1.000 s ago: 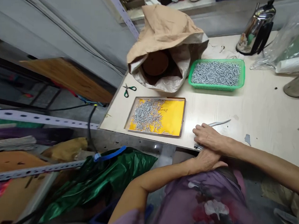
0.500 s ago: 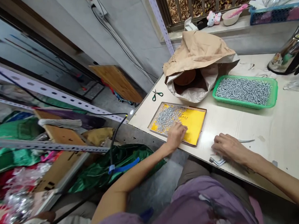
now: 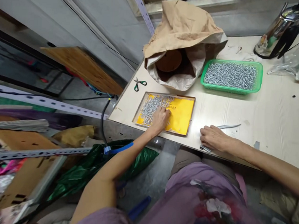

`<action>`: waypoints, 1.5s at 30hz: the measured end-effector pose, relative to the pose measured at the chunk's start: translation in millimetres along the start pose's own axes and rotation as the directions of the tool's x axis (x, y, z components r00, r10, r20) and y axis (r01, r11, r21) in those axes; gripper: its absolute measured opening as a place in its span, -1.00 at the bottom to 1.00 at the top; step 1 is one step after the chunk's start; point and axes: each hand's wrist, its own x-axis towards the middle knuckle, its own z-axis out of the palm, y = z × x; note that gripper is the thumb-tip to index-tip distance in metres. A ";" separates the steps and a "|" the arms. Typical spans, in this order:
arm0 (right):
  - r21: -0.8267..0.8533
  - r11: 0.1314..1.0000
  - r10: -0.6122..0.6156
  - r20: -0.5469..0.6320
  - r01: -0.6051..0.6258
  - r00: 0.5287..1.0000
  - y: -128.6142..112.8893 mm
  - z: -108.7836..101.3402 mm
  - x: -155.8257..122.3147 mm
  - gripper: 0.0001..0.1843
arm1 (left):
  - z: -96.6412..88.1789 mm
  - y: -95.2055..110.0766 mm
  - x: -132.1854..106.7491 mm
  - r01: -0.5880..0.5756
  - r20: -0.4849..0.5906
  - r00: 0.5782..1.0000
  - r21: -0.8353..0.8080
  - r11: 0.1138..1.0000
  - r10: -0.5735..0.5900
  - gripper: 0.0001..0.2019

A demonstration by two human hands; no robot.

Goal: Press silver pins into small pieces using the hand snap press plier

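My left hand point(image 3: 161, 120) is in the shallow tray point(image 3: 190, 117), at the edge of a heap of small silver metal pins point(image 3: 149, 108). Its fingers are curled and pressed together, and whatever they pinch is hidden. A yellow sheet point(image 3: 180, 115) with handwriting lines the tray. My right hand point(image 3: 214, 138) rests near the table's front edge with bent fingers closed; what is in them cannot be made out. Behind it a thin curved silver strip point(image 3: 230, 126) sticks out. Under its fingers a small metal piece point(image 3: 205, 148) shows in part.
Beyond the tray, a green basket point(image 3: 259, 77) holds many similar pins. A brown paper bag point(image 3: 184, 23) lies open beside it. Green-handled scissors point(image 3: 138, 83) are at the left, a metal kettle point(image 3: 279, 32) and clear plastic bag point(image 3: 292, 57) at the back right.
The view has shifted, so the tabletop appears further left and higher. My left hand has moved closer into the pin heap. My right hand stays beside the silver strip and covers more of the small metal piece.
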 end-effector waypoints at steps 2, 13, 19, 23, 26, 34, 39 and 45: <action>-0.039 0.999 0.011 -0.008 -0.011 1.000 -5.5 -0.9 -1.9 -0.86 | -0.9 -1.0 2.4 -0.010 0.013 1.000 0.011 1.000 0.009 -0.70; -0.075 0.997 -0.010 -0.128 0.000 0.992 -4.3 25.1 16.4 -0.86 | -2.4 -1.0 6.1 -0.012 0.006 1.000 -0.055 0.998 0.012 -0.75; 0.208 0.949 0.315 -0.573 -0.237 0.756 41.4 -16.0 -6.0 -0.80 | 5.5 -15.4 4.4 -0.026 -0.089 0.996 -0.166 0.986 0.011 -0.77; 0.339 0.838 0.530 -0.691 -0.428 0.492 104.8 -61.0 -21.3 -0.74 | -4.6 -16.5 3.9 0.021 -0.083 0.996 -0.263 0.964 -0.045 -0.79; 0.362 0.750 0.633 -0.636 -0.553 0.442 146.6 -77.2 -25.4 -0.73 | -16.5 -3.6 -5.8 0.034 -0.141 0.985 -0.408 0.912 -0.100 -0.79; 0.309 0.904 0.414 -0.452 -0.297 0.790 52.2 -18.1 -56.7 -0.72 | -23.5 98.9 -55.2 0.200 0.236 0.970 -0.912 0.357 0.061 -0.74; 0.265 0.907 0.397 -0.288 -0.326 0.871 -16.5 34.1 -92.5 -0.80 | -14.2 132.7 -54.2 0.400 0.466 0.871 -0.858 0.323 0.159 -0.76; 0.304 0.864 0.487 -0.302 -0.401 0.819 -24.2 63.8 -99.3 -0.78 | -11.5 138.4 -48.8 0.553 0.637 0.760 -0.737 0.389 0.126 -0.79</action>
